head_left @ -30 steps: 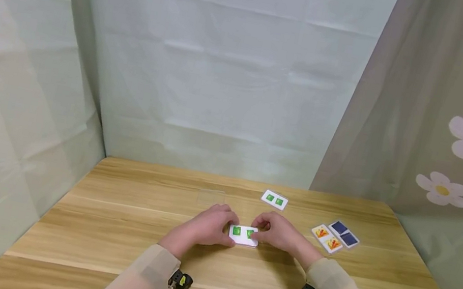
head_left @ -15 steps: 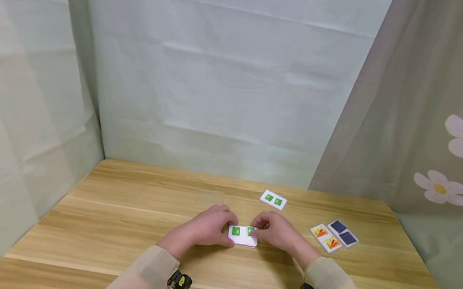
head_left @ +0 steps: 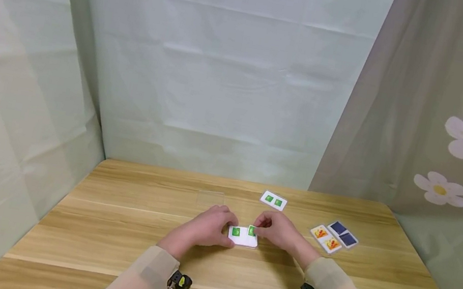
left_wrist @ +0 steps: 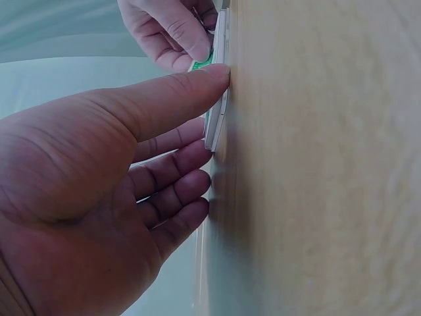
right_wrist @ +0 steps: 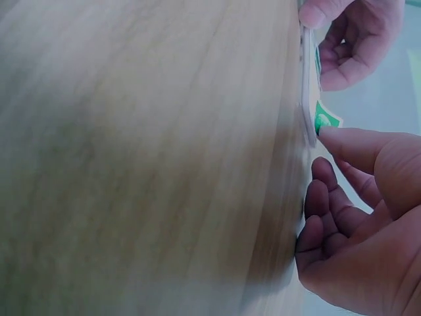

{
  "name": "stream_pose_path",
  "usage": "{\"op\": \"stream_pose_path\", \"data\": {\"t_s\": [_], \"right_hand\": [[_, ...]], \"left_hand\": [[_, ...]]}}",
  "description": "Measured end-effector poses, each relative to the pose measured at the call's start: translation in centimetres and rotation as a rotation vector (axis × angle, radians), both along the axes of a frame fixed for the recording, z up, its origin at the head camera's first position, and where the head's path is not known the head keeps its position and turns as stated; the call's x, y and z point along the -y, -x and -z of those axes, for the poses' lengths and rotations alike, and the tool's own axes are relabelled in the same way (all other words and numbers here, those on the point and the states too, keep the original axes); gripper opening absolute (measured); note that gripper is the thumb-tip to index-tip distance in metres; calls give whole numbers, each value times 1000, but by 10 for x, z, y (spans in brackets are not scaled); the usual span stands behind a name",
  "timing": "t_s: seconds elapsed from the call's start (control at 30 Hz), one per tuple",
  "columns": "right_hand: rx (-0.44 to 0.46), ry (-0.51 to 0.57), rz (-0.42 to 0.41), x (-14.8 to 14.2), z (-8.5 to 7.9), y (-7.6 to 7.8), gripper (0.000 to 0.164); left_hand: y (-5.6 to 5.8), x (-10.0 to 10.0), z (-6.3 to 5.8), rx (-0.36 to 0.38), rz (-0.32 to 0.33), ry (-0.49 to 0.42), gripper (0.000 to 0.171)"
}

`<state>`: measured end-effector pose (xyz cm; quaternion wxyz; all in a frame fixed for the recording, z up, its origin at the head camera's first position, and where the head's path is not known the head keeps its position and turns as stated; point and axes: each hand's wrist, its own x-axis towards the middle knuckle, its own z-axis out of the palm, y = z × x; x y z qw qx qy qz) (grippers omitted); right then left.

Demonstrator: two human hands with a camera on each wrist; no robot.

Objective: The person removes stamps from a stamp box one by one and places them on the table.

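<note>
A clear rectangle [head_left: 211,198] is lying on the wooden table [head_left: 225,288], behind and left of the white card [head_left: 243,241]. The left hand [head_left: 209,226] is gripping the white card's left end between thumb and fingers. The left green square [head_left: 236,231] is lying on the white card; the right green square [head_left: 251,230] is standing tilted at its right end. A two-square card [head_left: 273,206] is lying behind the white card. The right hand [head_left: 278,231] is pinching the right green square, remaining fingers curling loosely. Right of the white card, an orange-picture card [head_left: 327,238] and a dark-blue card [head_left: 343,234] are lying side by side.

A green square [head_left: 252,231] tilts over a white card [head_left: 242,240].
</note>
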<state>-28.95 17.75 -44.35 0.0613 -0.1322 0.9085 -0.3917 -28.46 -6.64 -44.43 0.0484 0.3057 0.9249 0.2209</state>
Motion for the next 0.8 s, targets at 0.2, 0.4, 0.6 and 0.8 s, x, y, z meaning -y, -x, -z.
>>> {"op": "stream_pose_path", "data": {"t_s": [0.2,0.4,0.6,0.8], "right_hand": [[-4,34,16,-4,-5,-2,8],[-19,35,33,-11,-11,0,7],[-32,-20,65,-21,-13,5,5],[-68,-26,72,-30,-11,11,4]], "left_hand": [[0,0,0,-9,-1,-1,49],[2,1,2,-20,0,1,48],[1,0,1,-19,-2,0,48],[1,1,1,-22,-7,7,49]]}}
